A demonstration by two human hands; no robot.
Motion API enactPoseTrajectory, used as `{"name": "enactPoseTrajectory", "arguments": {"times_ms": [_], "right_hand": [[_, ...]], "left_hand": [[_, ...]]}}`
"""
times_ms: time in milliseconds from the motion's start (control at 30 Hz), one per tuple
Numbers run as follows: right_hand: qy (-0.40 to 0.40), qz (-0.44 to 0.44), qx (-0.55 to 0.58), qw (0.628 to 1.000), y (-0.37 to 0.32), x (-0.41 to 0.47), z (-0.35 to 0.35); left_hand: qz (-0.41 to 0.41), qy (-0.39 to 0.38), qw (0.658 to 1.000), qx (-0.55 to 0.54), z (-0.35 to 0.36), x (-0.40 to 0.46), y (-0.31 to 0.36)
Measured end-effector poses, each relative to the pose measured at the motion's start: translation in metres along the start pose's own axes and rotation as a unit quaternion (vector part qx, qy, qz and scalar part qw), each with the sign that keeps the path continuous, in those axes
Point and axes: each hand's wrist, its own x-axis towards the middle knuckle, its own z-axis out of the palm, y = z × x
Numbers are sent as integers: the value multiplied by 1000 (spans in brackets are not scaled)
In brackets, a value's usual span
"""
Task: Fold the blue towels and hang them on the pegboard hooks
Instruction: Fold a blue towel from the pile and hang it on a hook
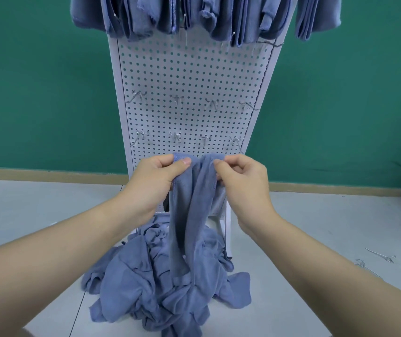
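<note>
We hold one blue towel up by its top edge, and it hangs straight down between our hands, its long axis vertical, its lower end still trailing into the pile of towels on the floor below our wrists. Our left hand pinches one upper corner between thumb and curled fingers; our right hand pinches the bunched edge just beside it, fingers curled in the same way. The two grips sit close together at the same height, so the cloth sags in a narrow rope rather than a flat sheet. As we judge it, the coming move turns on that: the hands need to part sideways along the top hem to spread the towel before any fold. Neither hand is clearly nearer the board.

Beyond our hands stands the white pegboard. Two rows of bare hooks sit above our knuckles, the lower row just over them. Higher still, folded towels already hang along the top. Off to our right, loose hooks lie on the floor.
</note>
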Motion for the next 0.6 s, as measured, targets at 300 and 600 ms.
{"name": "enactPoseTrajectory", "arguments": {"times_ms": [300, 600], "right_hand": [[-38, 41, -78, 995, 20, 28, -20], [-157, -15, -160, 974, 17, 24, -18]], "left_hand": [[-27, 83, 996, 28, -36, 21, -2], [-92, 19, 985, 144, -37, 16, -5]]}}
